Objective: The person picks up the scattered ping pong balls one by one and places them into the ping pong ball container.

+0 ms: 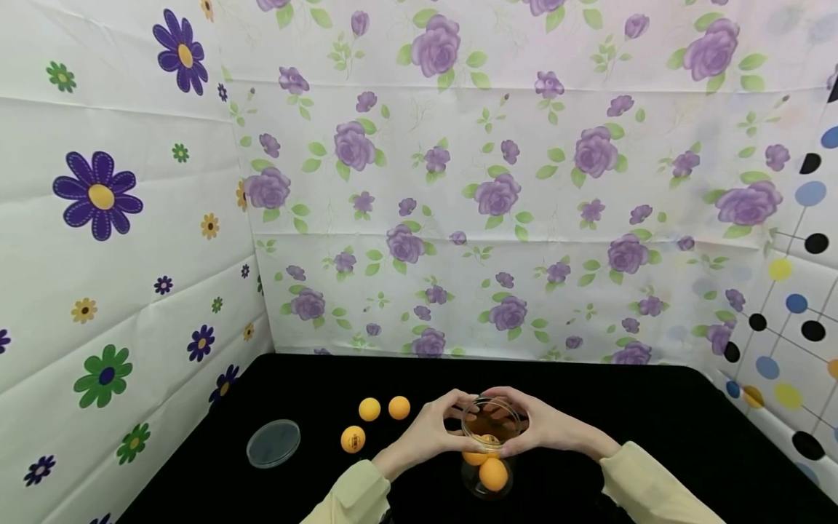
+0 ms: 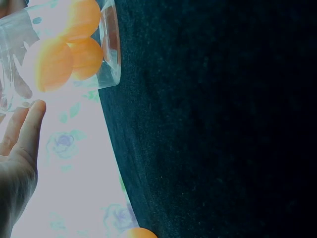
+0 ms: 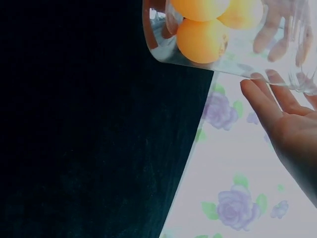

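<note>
Both hands hold a clear glass jar (image 1: 466,477) around its upper part, one from each side. My left hand (image 1: 428,429) curves along the left of the rim, thumb toward me. On the opposite side my right hand (image 1: 546,426) has its thumb and fingers round the glass. Inside the jar sit several orange table tennis balls (image 1: 493,474), also seen through its wall in the left wrist view and the right wrist view. The jar is upright, its top open; whether its base touches the table cannot be told.
Three more orange balls (image 1: 353,439) lie on the black tabletop (image 1: 314,386), left of the jar. Farther left is a round clear lid-like disc (image 1: 273,443). Flower-patterned sheets (image 1: 393,182) stand behind and to the left, a dotted sheet (image 1: 795,349) to the right.
</note>
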Action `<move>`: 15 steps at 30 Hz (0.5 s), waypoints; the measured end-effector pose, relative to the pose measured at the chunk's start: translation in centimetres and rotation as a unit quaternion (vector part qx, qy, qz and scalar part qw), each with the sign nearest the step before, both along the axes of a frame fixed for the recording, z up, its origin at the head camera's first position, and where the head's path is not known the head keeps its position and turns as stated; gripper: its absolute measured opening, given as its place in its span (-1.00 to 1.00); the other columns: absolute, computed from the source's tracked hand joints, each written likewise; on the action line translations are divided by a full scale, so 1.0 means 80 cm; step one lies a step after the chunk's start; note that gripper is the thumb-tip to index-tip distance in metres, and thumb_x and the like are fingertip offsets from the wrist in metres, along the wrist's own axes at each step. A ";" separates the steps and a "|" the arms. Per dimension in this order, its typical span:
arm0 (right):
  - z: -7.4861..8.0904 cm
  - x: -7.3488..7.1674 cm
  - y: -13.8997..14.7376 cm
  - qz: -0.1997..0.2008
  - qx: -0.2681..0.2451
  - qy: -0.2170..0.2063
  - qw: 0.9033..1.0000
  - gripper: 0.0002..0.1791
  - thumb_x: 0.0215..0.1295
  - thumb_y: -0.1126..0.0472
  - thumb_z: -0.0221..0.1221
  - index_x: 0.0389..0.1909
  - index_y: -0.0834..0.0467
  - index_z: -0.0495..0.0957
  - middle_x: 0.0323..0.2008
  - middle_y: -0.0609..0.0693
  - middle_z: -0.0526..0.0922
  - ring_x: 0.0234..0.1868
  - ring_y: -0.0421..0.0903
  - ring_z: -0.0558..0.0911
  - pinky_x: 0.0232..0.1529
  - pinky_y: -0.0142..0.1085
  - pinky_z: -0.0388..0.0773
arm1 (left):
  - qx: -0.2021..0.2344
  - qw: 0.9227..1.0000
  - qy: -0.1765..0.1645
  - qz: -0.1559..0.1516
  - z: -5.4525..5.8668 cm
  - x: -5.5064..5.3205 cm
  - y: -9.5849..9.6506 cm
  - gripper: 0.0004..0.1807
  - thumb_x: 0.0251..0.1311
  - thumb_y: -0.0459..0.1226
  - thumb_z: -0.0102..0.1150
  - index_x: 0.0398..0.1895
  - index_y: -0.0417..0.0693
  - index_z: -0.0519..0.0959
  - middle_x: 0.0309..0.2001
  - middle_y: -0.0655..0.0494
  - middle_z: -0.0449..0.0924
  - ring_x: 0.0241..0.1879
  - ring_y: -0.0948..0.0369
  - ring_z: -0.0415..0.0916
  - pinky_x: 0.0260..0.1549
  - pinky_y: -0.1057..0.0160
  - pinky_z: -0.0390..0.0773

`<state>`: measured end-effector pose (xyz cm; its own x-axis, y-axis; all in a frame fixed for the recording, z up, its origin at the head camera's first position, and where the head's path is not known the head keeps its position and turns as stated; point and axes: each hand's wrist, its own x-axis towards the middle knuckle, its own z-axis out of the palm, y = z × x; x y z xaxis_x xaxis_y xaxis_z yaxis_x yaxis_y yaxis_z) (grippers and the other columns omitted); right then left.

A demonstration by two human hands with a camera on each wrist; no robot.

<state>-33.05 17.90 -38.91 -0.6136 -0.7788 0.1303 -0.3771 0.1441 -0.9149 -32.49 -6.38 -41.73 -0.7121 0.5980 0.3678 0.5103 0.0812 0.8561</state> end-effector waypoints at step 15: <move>-0.010 0.001 -0.003 -0.028 0.005 0.038 0.999 -0.32 0.15 0.28 0.21 0.27 0.07 0.14 0.15 0.20 0.29 0.08 0.14 0.37 0.02 -0.05 0.37 | 0.000 1.000 -0.011 0.001 0.001 0.002 -0.002 -0.39 -0.02 -0.21 0.35 0.14 0.01 0.36 0.03 -0.03 0.40 -0.05 0.02 0.41 -0.24 0.26 0.53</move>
